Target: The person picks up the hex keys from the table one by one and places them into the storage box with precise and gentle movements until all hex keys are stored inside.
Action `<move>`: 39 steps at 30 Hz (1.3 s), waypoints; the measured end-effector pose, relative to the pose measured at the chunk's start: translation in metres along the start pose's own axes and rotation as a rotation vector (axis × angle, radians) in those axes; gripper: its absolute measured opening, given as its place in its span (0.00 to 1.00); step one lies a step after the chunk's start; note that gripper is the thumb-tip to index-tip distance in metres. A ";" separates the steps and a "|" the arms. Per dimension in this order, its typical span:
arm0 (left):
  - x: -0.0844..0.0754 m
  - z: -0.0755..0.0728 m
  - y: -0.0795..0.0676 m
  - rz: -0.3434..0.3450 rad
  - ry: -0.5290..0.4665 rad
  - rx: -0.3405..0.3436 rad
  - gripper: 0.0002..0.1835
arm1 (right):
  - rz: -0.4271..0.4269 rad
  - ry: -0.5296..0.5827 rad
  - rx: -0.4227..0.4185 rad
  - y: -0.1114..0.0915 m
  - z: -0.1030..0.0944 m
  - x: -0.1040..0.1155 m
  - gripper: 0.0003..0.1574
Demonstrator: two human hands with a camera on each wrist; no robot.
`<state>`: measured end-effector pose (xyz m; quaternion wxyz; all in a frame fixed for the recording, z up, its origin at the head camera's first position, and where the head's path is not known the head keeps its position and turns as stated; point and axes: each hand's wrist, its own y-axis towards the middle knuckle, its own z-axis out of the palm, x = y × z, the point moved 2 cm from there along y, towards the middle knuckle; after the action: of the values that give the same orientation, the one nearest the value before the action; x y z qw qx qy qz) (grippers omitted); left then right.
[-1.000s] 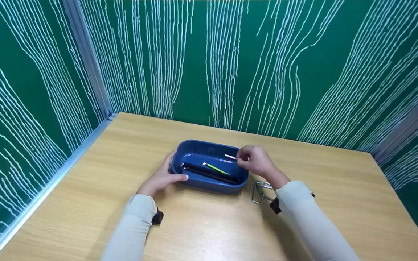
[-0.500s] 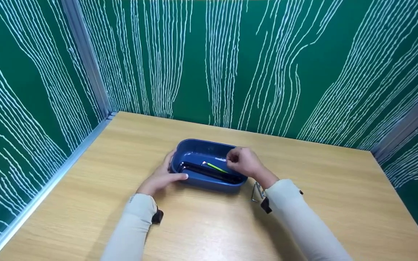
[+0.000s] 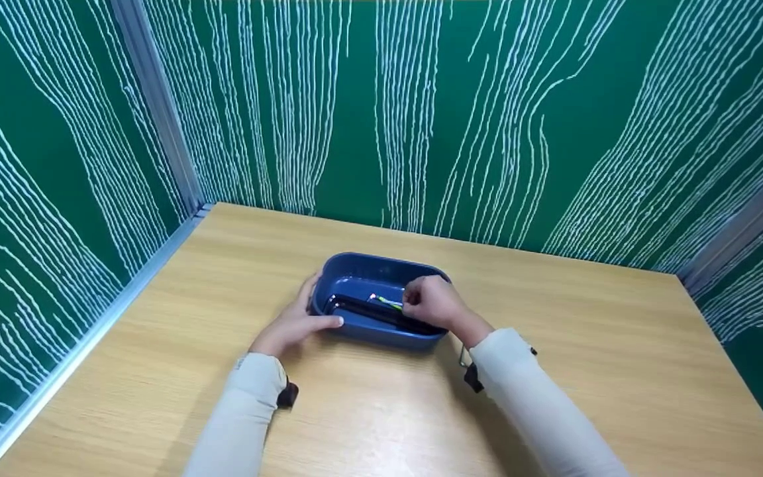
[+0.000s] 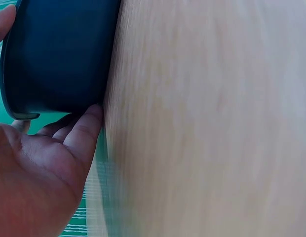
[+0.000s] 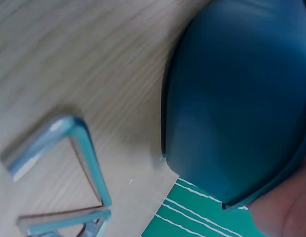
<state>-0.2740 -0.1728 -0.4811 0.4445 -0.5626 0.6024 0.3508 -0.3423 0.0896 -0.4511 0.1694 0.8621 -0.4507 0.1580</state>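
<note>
A deep blue oblong box (image 3: 381, 336) stands on the table. My left hand (image 3: 295, 326) holds its left end, thumb over the near rim; in the left wrist view the fingers (image 4: 84, 133) reach along the end wall. My right hand (image 3: 436, 303) is over the right part of the box, fingers curled, pinching a thin silver hex key (image 3: 395, 303), mostly hidden by the hand. Its end overlaps a lime-green stick (image 3: 381, 300) with a silver tip. A long glossy black object (image 3: 358, 307) lies along the near side inside.
Several bent metal hex keys (image 5: 91, 160) lie on the table beside the box's right end, mostly covered by my right forearm in the head view. Green panels (image 3: 461, 132) with white wavy lines stand behind and at both sides of the wooden table (image 3: 368, 404).
My right hand has moved left and lower over the box with the hex key, which now lies across the green stick in view. My left hand has stayed on the box.
</note>
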 end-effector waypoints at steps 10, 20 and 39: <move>-0.027 -0.003 -0.016 0.007 -0.001 0.059 0.52 | 0.078 -0.084 0.122 -0.001 0.006 0.001 0.06; 0.000 0.001 0.001 -0.026 -0.005 0.003 0.53 | 0.085 -0.146 0.155 -0.002 0.008 0.003 0.08; 0.001 0.001 0.002 -0.023 0.005 -0.008 0.53 | 0.127 -0.176 0.225 -0.001 0.008 0.004 0.06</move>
<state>-0.2757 -0.1717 -0.4827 0.4448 -0.5723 0.5953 0.3467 -0.3382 0.0836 -0.4561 0.0213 0.8558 -0.4971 0.1416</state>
